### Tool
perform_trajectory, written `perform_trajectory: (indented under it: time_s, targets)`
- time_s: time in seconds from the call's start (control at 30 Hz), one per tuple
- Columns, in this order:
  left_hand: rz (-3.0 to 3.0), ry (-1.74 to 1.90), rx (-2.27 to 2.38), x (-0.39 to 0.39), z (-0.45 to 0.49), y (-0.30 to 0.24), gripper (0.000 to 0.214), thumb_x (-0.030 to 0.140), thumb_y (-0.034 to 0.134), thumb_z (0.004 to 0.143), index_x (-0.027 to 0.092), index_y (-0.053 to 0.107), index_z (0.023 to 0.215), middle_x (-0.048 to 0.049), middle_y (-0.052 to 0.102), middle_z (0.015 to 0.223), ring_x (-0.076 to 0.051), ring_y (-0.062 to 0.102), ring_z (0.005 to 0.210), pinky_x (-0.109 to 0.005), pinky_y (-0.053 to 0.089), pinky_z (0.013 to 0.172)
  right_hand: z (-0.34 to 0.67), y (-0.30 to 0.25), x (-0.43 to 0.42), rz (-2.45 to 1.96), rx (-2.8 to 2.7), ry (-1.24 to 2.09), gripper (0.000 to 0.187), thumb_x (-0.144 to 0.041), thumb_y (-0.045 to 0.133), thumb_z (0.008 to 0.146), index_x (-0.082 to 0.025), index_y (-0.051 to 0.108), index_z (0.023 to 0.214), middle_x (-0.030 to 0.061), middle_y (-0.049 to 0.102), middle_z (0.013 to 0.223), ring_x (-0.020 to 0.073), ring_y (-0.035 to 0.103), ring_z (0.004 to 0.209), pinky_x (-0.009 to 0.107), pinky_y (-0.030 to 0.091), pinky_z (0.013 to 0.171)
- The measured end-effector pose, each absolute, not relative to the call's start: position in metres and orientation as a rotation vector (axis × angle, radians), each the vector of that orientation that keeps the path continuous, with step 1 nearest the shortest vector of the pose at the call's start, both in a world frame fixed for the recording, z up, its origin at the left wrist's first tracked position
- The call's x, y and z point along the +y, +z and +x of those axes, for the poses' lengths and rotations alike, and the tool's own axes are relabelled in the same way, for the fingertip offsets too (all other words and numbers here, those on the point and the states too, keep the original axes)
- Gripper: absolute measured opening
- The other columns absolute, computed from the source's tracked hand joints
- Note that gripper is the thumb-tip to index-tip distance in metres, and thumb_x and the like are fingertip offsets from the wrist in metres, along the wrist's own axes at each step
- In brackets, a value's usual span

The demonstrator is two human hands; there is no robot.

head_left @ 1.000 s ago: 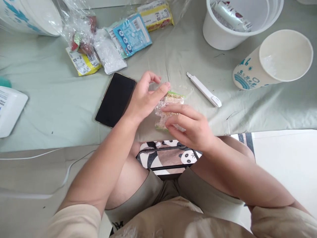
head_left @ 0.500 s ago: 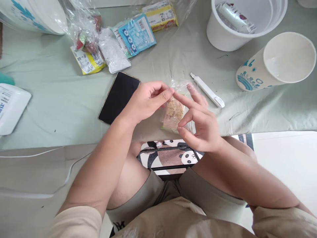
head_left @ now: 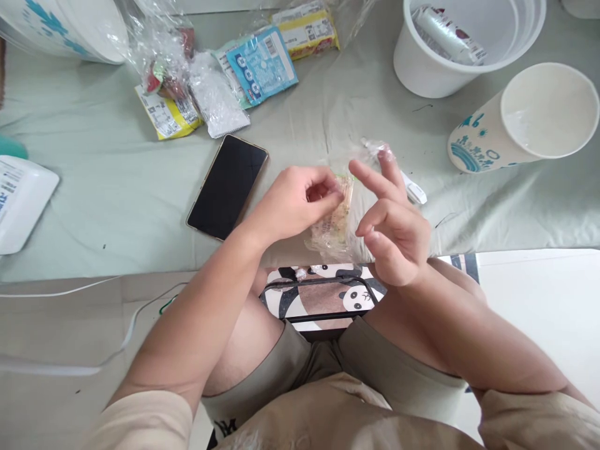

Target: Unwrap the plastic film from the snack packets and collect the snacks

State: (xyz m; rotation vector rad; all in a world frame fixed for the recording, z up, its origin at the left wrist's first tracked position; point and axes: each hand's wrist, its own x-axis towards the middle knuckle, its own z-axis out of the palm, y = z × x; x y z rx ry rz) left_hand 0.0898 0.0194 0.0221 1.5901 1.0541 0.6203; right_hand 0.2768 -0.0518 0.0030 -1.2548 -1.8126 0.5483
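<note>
A clear plastic snack packet (head_left: 338, 220) with beige contents and a green edge is lifted between my hands over the table's near edge. My left hand (head_left: 300, 203) pinches its upper left part with thumb and curled fingers. On the packet's right side is my right hand (head_left: 394, 219), thumb and bent fingers gripping the wrapper while two fingers stick up behind thin plastic.
A black phone (head_left: 228, 185) lies left of my hands, a white pen-like tool (head_left: 411, 187) just behind the right one. Snack packets (head_left: 215, 81) are strewn at the back. A white bowl (head_left: 450, 44) and a tipped paper cup (head_left: 525, 119) lie at the back right.
The packet has been raised off the table and turned more on edge. My right hand shifted from lying over it to holding its right side; both hands moved slightly right.
</note>
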Motion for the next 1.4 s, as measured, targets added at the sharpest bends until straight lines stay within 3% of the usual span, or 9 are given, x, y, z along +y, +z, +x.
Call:
perform_trajectory:
  time_s: [0.17,0.33,0.47,0.57,0.8,0.93,1.1,1.27,1.4]
  targets:
    - [1.411,0.91,1.101,0.023,0.086,0.021,0.025,0.038,0.07,0.089,0.024,0.059,0.071,0.0014,0.049,0.065,-0.012,0.049,0.056,-0.028,0.043,0.053,0.278,0.004,-0.046,-1.389,-1.638,0.536,0.029,-0.048,0.046,0.102,-0.026,0.06,0.091,0.0102,0.067,0.138,0.0356,0.046,0.153,0.065,0.04,0.123]
    - [1.362,1.038,0.864,0.02,0.084,0.023,0.013,0.034,0.069,0.091,0.027,0.068,0.08,0.0016,0.06,0.072,-0.012,0.058,0.064,-0.031,0.052,0.063,0.277,-0.006,-0.037,-1.288,-1.364,1.08,0.042,-0.065,0.058,0.094,-0.028,0.055,0.114,0.0106,0.069,0.133,0.0264,0.069,0.126,0.044,0.061,0.101]
    - [1.462,0.641,0.77,0.014,0.089,0.036,0.022,0.05,0.072,0.087,0.028,0.074,0.087,-0.0037,0.074,0.088,-0.025,0.074,0.097,-0.039,0.06,0.083,0.273,-0.007,-0.035,-1.162,-1.171,1.328,0.06,-0.077,0.065,0.084,-0.03,0.056,0.121,0.0098,0.071,0.134,0.0275,0.07,0.126,0.046,0.06,0.106]
    - [1.546,0.464,0.659,0.01,0.093,0.041,0.021,0.046,0.068,0.086,0.026,0.076,0.085,-0.0043,0.077,0.09,-0.027,0.074,0.096,-0.039,0.06,0.085,0.271,-0.004,-0.034,-1.229,-1.041,1.372,0.049,-0.068,0.072,0.082,-0.03,0.058,0.11,0.0078,0.073,0.131,0.0268,0.071,0.125,0.046,0.06,0.107]
    - [1.637,0.947,1.288,0.012,0.095,0.023,0.023,0.039,0.065,0.096,0.023,0.064,0.08,-0.0018,0.069,0.081,-0.018,0.065,0.079,-0.032,0.056,0.074,0.276,-0.001,-0.028,-1.258,-0.91,1.374,0.032,-0.052,0.061,0.09,-0.026,0.041,0.088,0.0075,0.072,0.137,0.0288,0.067,0.135,0.053,0.059,0.107]
    - [1.702,0.798,1.427,0.013,0.096,0.014,0.035,0.048,0.085,0.08,0.023,0.063,0.091,-0.005,0.07,0.1,-0.021,0.066,0.092,-0.034,0.055,0.079,0.281,0.001,-0.029,-1.166,-1.085,1.349,0.033,-0.056,0.053,0.093,-0.027,0.039,0.09,0.0069,0.063,0.152,0.029,0.059,0.146,0.055,0.058,0.107]
    - [1.735,0.681,1.539,0.014,0.098,0.019,0.023,0.021,0.081,0.077,0.021,0.058,0.075,-0.0012,0.064,0.083,-0.018,0.061,0.079,-0.035,0.05,0.076,0.284,-0.011,-0.029,-1.224,-1.335,1.187,0.033,-0.057,0.032,0.105,-0.03,0.049,0.113,0.0094,0.059,0.153,0.0285,0.058,0.146,0.053,0.06,0.103]
    - [1.669,0.757,1.512,0.019,0.094,0.025,0.032,0.007,0.066,0.081,0.021,0.043,0.062,0.0026,0.05,0.067,-0.015,0.049,0.069,-0.033,0.039,0.069,0.293,-0.01,-0.032,-1.495,-1.404,0.4,0.049,-0.041,0.052,0.099,-0.034,0.039,0.145,0.0125,0.054,0.142,0.0328,0.061,0.134,0.058,0.055,0.108]
    - [1.652,0.785,1.478,0.019,0.096,0.026,0.028,0.004,0.064,0.08,0.02,0.048,0.064,0.0013,0.051,0.074,-0.014,0.05,0.072,-0.031,0.039,0.069,0.292,0.005,-0.037,-1.138,-1.644,0.009,0.033,-0.023,0.059,0.092,-0.037,0.06,0.122,0.0054,0.058,0.13,0.0329,0.062,0.13,0.06,0.048,0.119]
